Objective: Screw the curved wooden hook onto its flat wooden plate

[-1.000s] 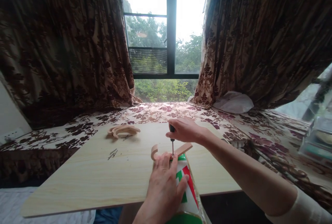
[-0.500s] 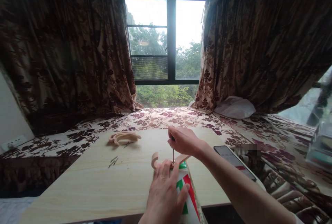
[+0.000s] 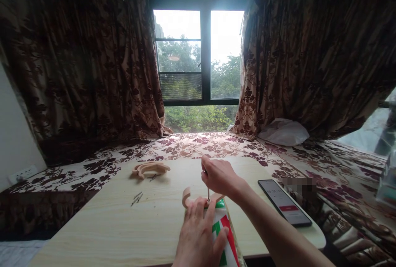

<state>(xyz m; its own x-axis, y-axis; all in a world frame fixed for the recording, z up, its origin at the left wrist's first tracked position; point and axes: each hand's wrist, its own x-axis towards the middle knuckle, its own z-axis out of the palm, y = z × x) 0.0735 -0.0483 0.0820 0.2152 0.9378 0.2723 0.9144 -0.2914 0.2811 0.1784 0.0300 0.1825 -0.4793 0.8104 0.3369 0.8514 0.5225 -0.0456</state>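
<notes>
My right hand (image 3: 218, 176) is closed around the handle of a screwdriver (image 3: 208, 194), which stands upright with its tip down between the fingers of my left hand. My left hand (image 3: 199, 228) lies with stretched fingers, the fingertips pressing on a curved light-wood piece (image 3: 186, 197). Under the left hand is a flat packet (image 3: 229, 234) in white, green and red. The wooden piece lies at the packet's far end, its middle mostly covered by my fingers. The screwdriver's tip and whatever it meets are too small to make out.
Other curved wooden pieces (image 3: 150, 168) lie on the table (image 3: 102, 225) at the back left. Several thin screws (image 3: 136, 198) lie nearer. A phone (image 3: 284, 202) is by the right edge. Beyond are a floral-covered ledge (image 3: 198, 141) and a white plastic bag (image 3: 284, 131).
The view has tilted slightly up, so everything sits lower in the picture. My right hand keeps hold of the screwdriver, its wrist turned a little; my left hand stays in place.
</notes>
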